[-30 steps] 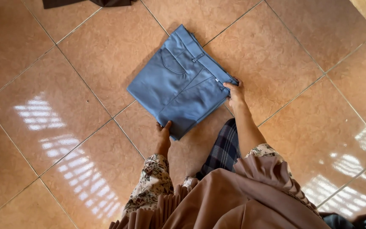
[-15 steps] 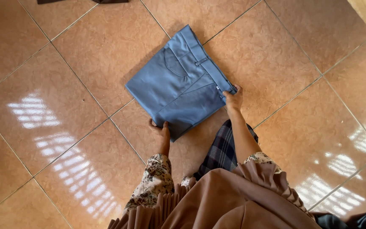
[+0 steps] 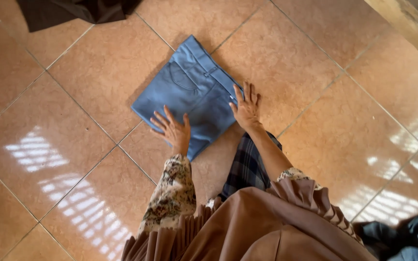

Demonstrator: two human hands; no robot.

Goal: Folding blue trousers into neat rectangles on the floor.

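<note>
Jeans (image 3: 189, 92), folded into a compact blue square, lay flat on the tiled floor (image 3: 73, 87) in the head view, set cornerwise to the grout lines, with a back pocket and a belt loop facing up. Left hand (image 3: 172, 129) rested palm down on the near left part of the fold, fingers spread wide and gripping nothing. Right hand (image 3: 246, 108) pressed flat at the right edge of the denim, fingers also spread and pointing away from the person, partly on the cloth and partly on the tile, with nothing held in it. A floral sleeve (image 3: 170, 193) covered the left forearm, and a brown pleated garment (image 3: 267, 222) filled the bottom of the picture. A strip of dark plaid cloth (image 3: 247, 166) showed between the arms, just below the jeans. Dark fabric (image 3: 73, 9) lay at the top left corner, well apart from the fold, and more blue cloth (image 3: 407, 241) sat at the bottom right.
</note>
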